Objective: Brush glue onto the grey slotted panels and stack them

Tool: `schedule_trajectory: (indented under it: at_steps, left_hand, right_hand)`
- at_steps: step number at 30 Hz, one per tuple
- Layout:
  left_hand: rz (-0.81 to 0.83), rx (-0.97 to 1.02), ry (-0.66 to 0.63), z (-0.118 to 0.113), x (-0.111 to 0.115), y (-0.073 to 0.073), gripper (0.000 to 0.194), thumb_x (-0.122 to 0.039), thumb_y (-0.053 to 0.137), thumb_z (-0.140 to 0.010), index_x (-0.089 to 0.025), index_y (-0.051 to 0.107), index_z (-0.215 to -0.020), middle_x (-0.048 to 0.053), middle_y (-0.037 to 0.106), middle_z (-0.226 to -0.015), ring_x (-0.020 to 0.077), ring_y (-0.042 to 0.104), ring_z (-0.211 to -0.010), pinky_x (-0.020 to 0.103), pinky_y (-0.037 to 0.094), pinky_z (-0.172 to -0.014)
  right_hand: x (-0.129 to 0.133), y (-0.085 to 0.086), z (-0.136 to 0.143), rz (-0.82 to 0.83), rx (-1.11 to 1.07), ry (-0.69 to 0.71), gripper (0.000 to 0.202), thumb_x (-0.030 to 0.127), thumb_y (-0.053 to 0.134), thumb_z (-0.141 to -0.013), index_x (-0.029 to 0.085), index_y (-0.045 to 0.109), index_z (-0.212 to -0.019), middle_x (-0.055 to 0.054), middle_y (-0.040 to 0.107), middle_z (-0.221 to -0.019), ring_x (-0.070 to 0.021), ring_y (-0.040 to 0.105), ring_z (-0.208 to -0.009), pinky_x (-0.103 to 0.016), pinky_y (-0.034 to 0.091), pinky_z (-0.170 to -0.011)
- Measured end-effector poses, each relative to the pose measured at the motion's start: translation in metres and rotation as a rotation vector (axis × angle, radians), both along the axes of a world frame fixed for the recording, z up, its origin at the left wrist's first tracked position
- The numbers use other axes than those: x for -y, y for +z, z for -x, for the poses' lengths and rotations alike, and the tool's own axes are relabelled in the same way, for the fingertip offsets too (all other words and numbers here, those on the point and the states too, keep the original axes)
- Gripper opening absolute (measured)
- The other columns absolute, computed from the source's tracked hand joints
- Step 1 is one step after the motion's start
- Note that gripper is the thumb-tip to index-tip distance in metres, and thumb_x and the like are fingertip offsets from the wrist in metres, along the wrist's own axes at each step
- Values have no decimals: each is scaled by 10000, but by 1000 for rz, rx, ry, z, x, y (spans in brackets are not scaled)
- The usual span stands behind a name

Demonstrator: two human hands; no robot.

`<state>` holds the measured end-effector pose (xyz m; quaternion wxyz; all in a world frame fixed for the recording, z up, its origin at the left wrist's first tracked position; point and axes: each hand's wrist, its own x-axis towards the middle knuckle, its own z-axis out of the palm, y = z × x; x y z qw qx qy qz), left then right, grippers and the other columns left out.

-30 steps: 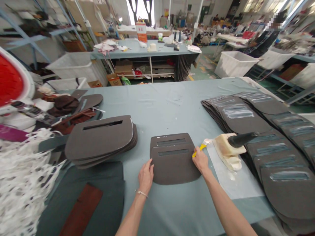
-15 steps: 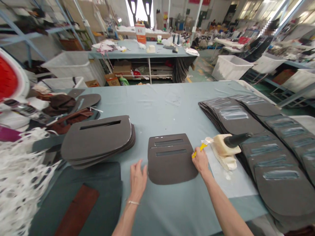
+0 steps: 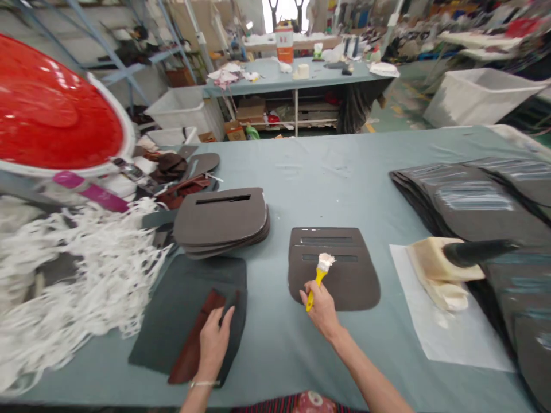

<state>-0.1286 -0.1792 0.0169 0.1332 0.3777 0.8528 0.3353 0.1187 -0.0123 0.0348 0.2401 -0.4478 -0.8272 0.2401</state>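
My right hand (image 3: 321, 307) grips a yellow-handled brush (image 3: 317, 282), its pale bristles over the lower slot of a dark grey slotted panel (image 3: 344, 287). A second slotted panel edge (image 3: 331, 234) shows just behind it. On the left, my left hand (image 3: 216, 332) pinches a dark green sheet (image 3: 166, 327), its edge lifted and folded between thumb and fingers. A reddish-brown strip (image 3: 185, 361) lies on that sheet, partly under the hand. Beyond it sits a stack of grey slotted panels (image 3: 224, 221).
Right of the panel, a cream block container (image 3: 430, 258) with a black cone stands on a white sheet (image 3: 408, 298). Piled grey panels (image 3: 473, 212) fill the right side. White netting (image 3: 94, 287) and a red, white-rimmed object (image 3: 55, 115) are at left.
My left hand has moved onto the green sheet and taken hold of its edge. My right hand has brought the brush left, over the panel. The view has shifted.
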Motion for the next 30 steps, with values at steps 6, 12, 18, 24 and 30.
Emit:
schedule_trajectory:
  at_steps: [6, 12, 18, 24, 30]
  left_hand:
    - [-78, 198, -27, -18, -9, 18, 401, -425, 323, -911, -185, 567, -1121, 78, 651, -1071, 174, 598, -980, 312, 458, -869]
    - [63, -240, -41, 2, 25, 0, 503, -312, 562, -788, -196, 472, -1269, 111, 515, -1302, 249, 462, -1210, 427, 388, -991]
    - [-3, -244, -59, 16, 27, -2, 214, -316, 413, -885, -209, 596, -855, 69, 637, -941, 197, 584, -928, 345, 446, -860]
    - [1, -129, -230, -23, -18, 6, 254, -378, 379, -898, -216, 572, -932, 50, 625, -959, 192, 585, -902, 335, 452, -814]
    - [56, -383, -442, -99, -46, -4, 256, -306, 483, -824, -168, 591, -1011, 95, 603, -950, 224, 560, -890, 348, 443, -793]
  right_hand:
    - [60, -17, 101, 287, -230, 270, 303, 295, 629, -729, 224, 432, -948, -13, 561, -880, -162, 541, -763, -264, 445, -691]
    - [73, -33, 130, 295, -284, 167, 129, 182, 448, -788, 228, 428, -907, 5, 518, -762, -150, 514, -673, -240, 408, -626]
    - [65, -23, 95, 188, -295, 88, 104, 166, 437, -805, 218, 417, -893, -19, 505, -807, -151, 508, -711, -245, 411, -668]
    - [30, -13, 24, 69, -229, -101, 128, 138, 439, -808, 216, 431, -909, -25, 523, -821, -153, 532, -729, -243, 416, -678]
    - [38, -2, 9, -25, -157, -63, 152, 100, 415, -806, 219, 462, -890, -28, 532, -788, -147, 522, -684, -221, 402, -618]
